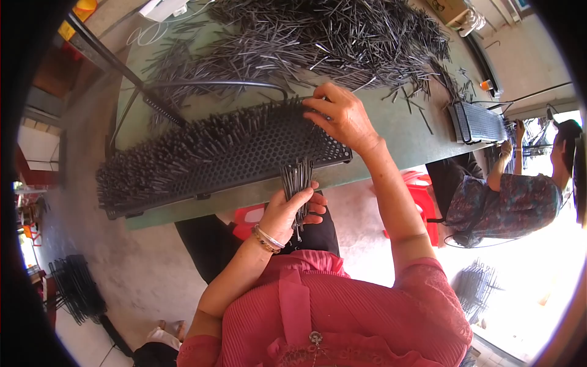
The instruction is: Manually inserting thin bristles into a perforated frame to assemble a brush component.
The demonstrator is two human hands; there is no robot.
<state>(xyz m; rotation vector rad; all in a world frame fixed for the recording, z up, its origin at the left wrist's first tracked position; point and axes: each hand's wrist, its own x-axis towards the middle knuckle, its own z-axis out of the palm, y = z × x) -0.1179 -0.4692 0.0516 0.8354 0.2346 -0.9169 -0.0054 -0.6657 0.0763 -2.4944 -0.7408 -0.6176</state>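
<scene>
My left hand [282, 215] is wrapped round a bundle of thin dark rods [297, 176], held upright just in front of a long black perforated rack [269, 153]. My right hand [347, 116] reaches over the rack's right part, thumb and fingers pinched at its far edge. Whatever lies between those fingertips is too small to make out. Many short dark rods [177, 150] stand in the rack's holes, dense at the left and along the far side. Bare holes show along the near side and at the right end.
A large heap of loose dark rods [342, 37] covers the far part of the green table [391, 131]. A bent black tube frame [214, 82] rises behind the rack. At right, a co-worker [501, 202] works at a second perforated rack [483, 122]. Red stools [419, 202] stand nearby.
</scene>
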